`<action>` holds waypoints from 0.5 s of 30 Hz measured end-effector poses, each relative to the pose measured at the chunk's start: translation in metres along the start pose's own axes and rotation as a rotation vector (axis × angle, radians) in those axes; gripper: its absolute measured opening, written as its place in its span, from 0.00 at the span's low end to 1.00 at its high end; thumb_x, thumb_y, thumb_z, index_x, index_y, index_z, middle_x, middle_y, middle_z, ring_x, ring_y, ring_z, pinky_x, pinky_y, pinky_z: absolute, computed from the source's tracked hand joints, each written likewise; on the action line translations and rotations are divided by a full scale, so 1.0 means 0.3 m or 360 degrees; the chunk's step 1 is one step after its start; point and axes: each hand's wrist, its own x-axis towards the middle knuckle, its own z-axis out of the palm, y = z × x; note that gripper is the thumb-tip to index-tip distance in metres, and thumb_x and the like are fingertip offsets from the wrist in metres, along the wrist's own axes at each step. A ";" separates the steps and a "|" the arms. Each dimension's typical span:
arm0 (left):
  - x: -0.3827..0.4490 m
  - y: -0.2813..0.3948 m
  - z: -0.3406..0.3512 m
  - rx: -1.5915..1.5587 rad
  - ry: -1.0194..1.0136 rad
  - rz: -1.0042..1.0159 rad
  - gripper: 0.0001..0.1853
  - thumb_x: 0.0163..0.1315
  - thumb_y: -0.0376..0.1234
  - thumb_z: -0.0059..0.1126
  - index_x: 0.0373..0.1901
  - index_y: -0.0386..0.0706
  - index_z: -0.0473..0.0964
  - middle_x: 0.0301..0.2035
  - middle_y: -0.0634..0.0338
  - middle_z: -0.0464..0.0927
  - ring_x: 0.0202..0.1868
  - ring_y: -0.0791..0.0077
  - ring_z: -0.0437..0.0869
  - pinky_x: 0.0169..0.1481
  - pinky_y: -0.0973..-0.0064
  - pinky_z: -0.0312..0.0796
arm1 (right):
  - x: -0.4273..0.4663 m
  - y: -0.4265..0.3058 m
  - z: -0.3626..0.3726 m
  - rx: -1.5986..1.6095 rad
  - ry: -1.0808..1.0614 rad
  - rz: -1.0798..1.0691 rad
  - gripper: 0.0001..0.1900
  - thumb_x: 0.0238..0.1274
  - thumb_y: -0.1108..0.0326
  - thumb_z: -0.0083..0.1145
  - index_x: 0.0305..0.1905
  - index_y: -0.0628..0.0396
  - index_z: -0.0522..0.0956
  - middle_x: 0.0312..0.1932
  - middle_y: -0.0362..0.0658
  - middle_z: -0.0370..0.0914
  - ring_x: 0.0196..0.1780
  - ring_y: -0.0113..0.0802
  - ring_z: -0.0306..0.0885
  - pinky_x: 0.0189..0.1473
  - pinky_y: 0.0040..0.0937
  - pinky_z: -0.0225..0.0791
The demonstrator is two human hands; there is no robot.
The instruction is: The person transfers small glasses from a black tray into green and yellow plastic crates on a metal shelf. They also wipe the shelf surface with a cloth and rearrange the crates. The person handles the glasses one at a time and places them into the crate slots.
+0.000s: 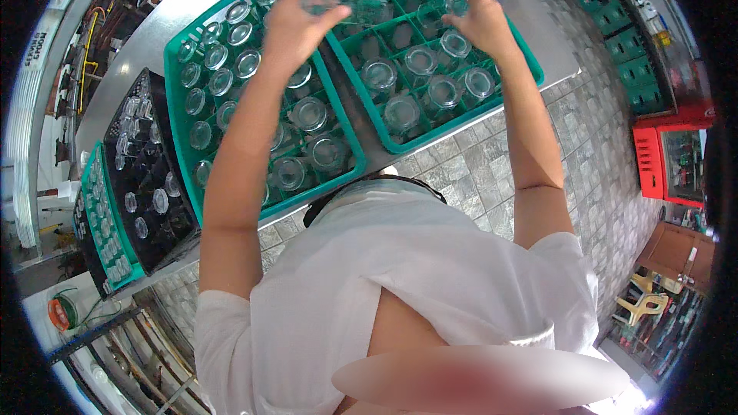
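My left hand (pixel 305 23) grips a clear drinking glass (pixel 360 6) by its base end, tilted sideways over the seam between two green plastic crates. My right hand (pixel 475 17) holds the base end of another clear glass (pixel 455 4) over the right crate. That right crate (pixel 385 141) is divided into square compartments; upside-down glasses (pixel 402 114) fill its near part. More glasses stand base-up in the left crate (pixel 180 127), partly hidden by my left forearm. The compartments under my hands are blurred.
A steel table (pixel 144 52) carries the crates. To the left stand a black crate (pixel 147 184) and a narrower green crate (pixel 106 219), both holding glassware. At the right are stacked green crates (pixel 631 63), a red glass-fronted cooler (pixel 648 155) and a yellowish plastic stool (pixel 646 302).
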 end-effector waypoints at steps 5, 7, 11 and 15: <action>0.071 -0.055 0.225 0.0332 -0.0311 -0.0230 0.28 0.46 0.44 0.72 0.50 0.46 0.75 0.37 0.56 0.81 0.41 0.68 0.83 0.47 0.72 0.73 | 0.013 0.048 0.086 -0.0034 -0.0334 0.0004 0.29 0.40 0.65 0.70 0.53 0.57 0.75 0.45 0.56 0.77 0.51 0.55 0.74 0.55 0.45 0.68; 0.098 -0.056 0.262 0.0478 -0.0298 -0.0054 0.29 0.45 0.46 0.71 0.50 0.46 0.76 0.37 0.53 0.81 0.41 0.63 0.83 0.47 0.69 0.74 | 0.015 0.057 0.129 -0.0060 -0.0457 0.0050 0.32 0.40 0.66 0.70 0.57 0.55 0.74 0.48 0.55 0.73 0.53 0.56 0.72 0.55 0.45 0.68; 0.134 -0.010 0.302 0.0619 -0.0395 -0.0026 0.30 0.43 0.47 0.69 0.50 0.47 0.76 0.40 0.47 0.81 0.45 0.51 0.82 0.51 0.60 0.74 | 0.012 0.082 0.189 -0.0060 -0.0632 -0.0077 0.32 0.44 0.70 0.69 0.59 0.53 0.72 0.52 0.54 0.67 0.55 0.54 0.69 0.55 0.44 0.67; 0.115 0.038 0.370 0.0541 -0.0631 -0.0069 0.27 0.45 0.44 0.68 0.47 0.43 0.78 0.42 0.45 0.80 0.46 0.49 0.81 0.50 0.57 0.75 | 0.015 0.126 0.217 -0.0079 -0.0421 -0.0255 0.31 0.43 0.72 0.67 0.58 0.56 0.71 0.50 0.56 0.70 0.55 0.54 0.68 0.55 0.44 0.66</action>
